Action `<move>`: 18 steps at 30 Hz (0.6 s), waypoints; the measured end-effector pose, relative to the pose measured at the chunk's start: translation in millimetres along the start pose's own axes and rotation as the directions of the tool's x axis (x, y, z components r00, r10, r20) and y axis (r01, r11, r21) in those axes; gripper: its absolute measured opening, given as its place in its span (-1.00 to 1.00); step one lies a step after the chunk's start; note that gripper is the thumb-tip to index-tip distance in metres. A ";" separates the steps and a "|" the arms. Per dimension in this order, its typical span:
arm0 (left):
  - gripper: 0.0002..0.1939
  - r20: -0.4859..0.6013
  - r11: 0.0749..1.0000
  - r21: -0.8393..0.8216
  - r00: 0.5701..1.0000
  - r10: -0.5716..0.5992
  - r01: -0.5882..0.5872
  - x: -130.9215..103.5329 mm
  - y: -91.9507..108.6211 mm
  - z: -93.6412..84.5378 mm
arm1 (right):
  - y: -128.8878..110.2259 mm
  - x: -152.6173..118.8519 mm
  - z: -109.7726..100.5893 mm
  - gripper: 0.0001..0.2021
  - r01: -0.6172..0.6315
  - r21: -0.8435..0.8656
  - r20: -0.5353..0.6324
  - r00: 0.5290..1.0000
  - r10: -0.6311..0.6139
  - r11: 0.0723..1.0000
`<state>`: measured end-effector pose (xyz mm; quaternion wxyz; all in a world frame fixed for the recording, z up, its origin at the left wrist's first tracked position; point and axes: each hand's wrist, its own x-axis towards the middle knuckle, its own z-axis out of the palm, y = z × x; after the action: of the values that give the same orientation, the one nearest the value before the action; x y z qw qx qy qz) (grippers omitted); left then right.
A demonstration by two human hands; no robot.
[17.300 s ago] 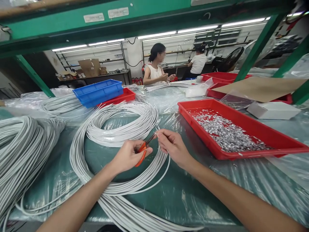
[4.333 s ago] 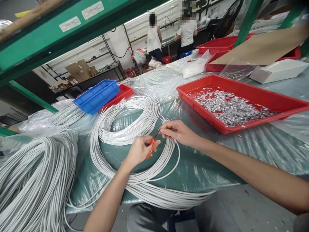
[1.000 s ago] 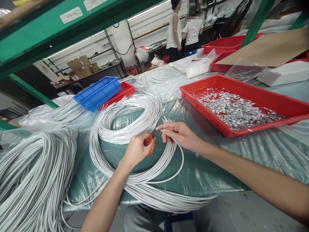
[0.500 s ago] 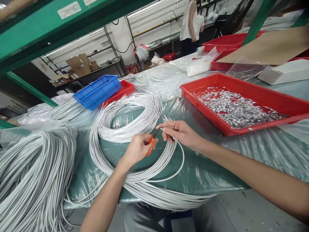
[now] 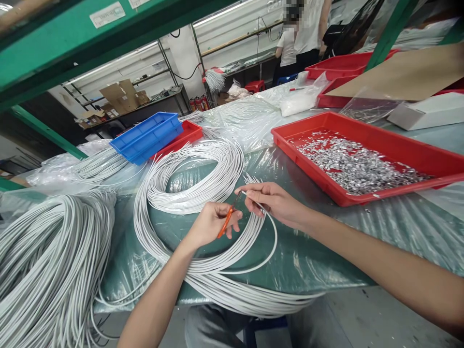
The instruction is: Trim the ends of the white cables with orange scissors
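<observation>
left hand: one, fingers curled around the orange handles of a pair of scissors, dark blades pointing up and to the right. right hand: one, thumb and forefinger pinched on a single white cable near its tip, remaining fingers bent beneath. cable tip: just beside the scissor blades; whether they touch is too small to tell. the held cable bends down and back toward a wide loose coil, lying on a green, plastic-covered table below both hands. tighter coil of the same cable: just beyond the left hand, overlapping the wide one. thick bundle: at far left, near the table edge. large red tray: right of the right hand, apart from it, holding many small silvery pieces. blue tray: tilted, resting on a smaller red tray, behind the coils. white box: behind the large red tray. two people: in the background, partly cropped.
</observation>
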<state>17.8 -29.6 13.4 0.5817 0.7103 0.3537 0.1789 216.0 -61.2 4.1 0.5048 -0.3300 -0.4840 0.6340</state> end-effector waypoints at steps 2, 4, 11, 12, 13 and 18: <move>-0.63 0.025 0.998 -0.057 1.000 -0.018 0.019 -0.4 0.6 0.5 | -1.5 -0.6 0.6 -0.74 -0.012 0.034 0.019 1.000 0.011 0.999; -0.64 0.054 0.992 -0.115 0.998 -0.040 0.046 -0.8 0.5 1.1 | -2.4 -1.2 0.7 -0.75 -0.017 0.067 0.039 0.999 0.015 0.998; -0.66 0.128 0.959 -0.271 0.990 -0.051 0.084 -1.4 -4.6 2.9 | 0.4 -1.5 -0.9 -0.77 -0.032 0.114 0.081 0.996 0.023 0.993; -0.67 0.136 0.953 -0.290 0.989 -0.052 0.090 -1.4 -4.8 3.3 | 0.9 -1.4 -1.0 -0.77 -0.035 0.120 0.084 0.996 0.025 0.992; -0.68 0.144 0.947 -0.306 0.988 -0.054 0.096 -1.4 -4.8 3.6 | 1.3 -1.4 -1.1 -0.77 -0.037 0.125 0.088 0.996 0.026 0.991; -0.66 0.171 0.930 -0.346 0.983 -0.066 0.123 -1.6 -4.6 4.3 | 1.1 -1.5 -0.5 -0.76 -0.047 0.133 0.093 0.995 0.035 0.990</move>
<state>18.2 -33.5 8.2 0.7341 0.5877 0.3028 0.1552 216.5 -62.5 2.8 0.4904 -0.2757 -0.4556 0.6899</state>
